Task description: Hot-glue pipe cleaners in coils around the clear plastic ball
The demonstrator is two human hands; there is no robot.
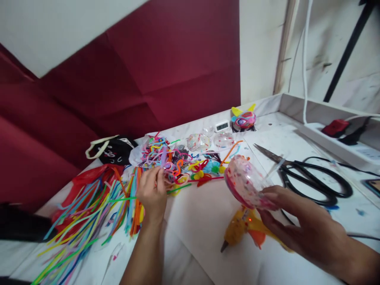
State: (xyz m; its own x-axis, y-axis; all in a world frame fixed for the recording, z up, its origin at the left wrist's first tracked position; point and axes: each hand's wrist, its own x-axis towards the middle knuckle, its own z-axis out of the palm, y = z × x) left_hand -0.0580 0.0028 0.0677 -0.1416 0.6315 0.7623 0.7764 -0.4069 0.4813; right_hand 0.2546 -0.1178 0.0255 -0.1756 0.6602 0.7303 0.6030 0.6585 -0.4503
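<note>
In my right hand (308, 225) is a clear plastic half-ball (247, 180), tilted, with coloured flecks on it and a pink rim. Thumb and fingers pinch its near edge. Below it lies a yellow hot glue gun (236, 229) with a small red light and an orange trigger. My left hand (152, 192) has its fingers curled at the near edge of a heap of cut, curled pipe cleaner pieces (157, 148). A purple piece stands up by its fingertips; whether they grip anything is hidden. Long pipe cleaners (89, 221) in many colours spread left of it.
Large black-handled scissors (308, 178) lie at the right, before a white power strip (347, 144) with cables. Farther back are clear domes (198, 141), a small digital clock (222, 126) and a decorated ball with yellow horns (245, 120). A black pouch (114, 150) stands back left.
</note>
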